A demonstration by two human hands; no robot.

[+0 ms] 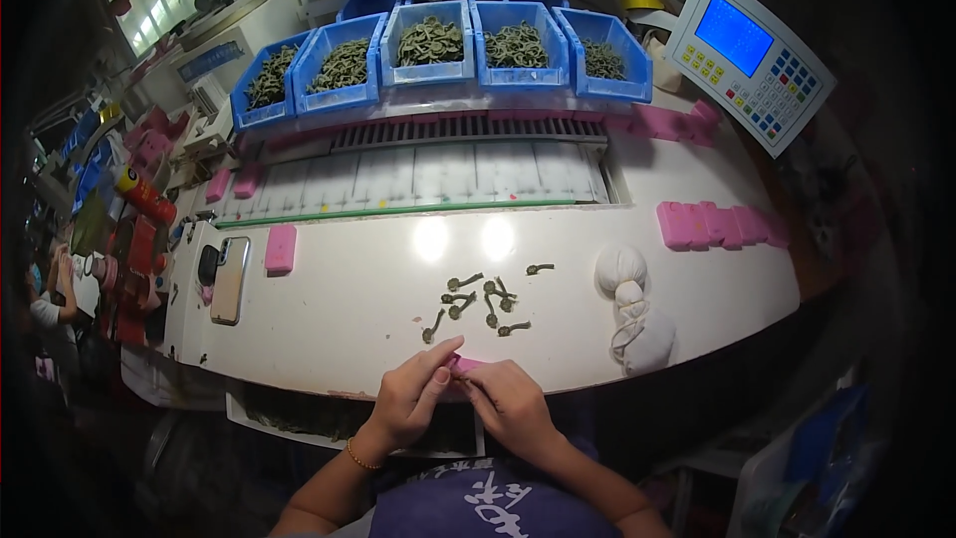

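My left hand [410, 391] and my right hand [511, 401] meet at the near edge of the white table. Between them shows a small pink block [464, 366], partly covered by my fingers. The left hand is closed around the block, its index finger reaching past it. My right thumb and fingers are pinched together against the block's near side; anything tiny between them is hidden. Just beyond the hands lie several small green-brown pieces [489, 288], each with a round head and a curved stem.
Blue bins [430, 75] filled with similar green pieces stand in rows at the back, behind a white panel [418, 176]. A tilted keypad display [749, 60] stands at right. A knotted white cloth bag [647, 339], pink blocks [709, 225] and a phone [231, 281] lie on the table.
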